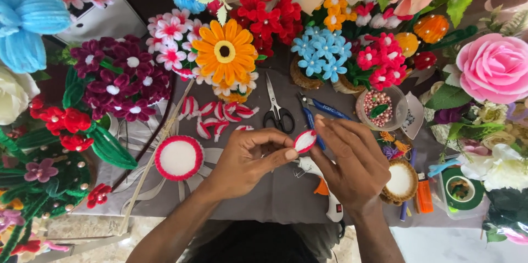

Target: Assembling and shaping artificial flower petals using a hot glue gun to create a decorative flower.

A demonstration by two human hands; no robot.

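A small white petal with a red fuzzy rim sits pinched between the fingertips of both my hands above the grey table cloth. My left hand holds its left side with thumb and forefinger. My right hand grips its right edge from above. Several similar red-and-white petals lie loose to the left. A round white disc with a red rim rests beside my left wrist.
Black scissors and blue-handled pliers lie just beyond my hands. A white glue gun lies under my right hand. A cup of beads, green tape roll and many handmade flowers ring the table.
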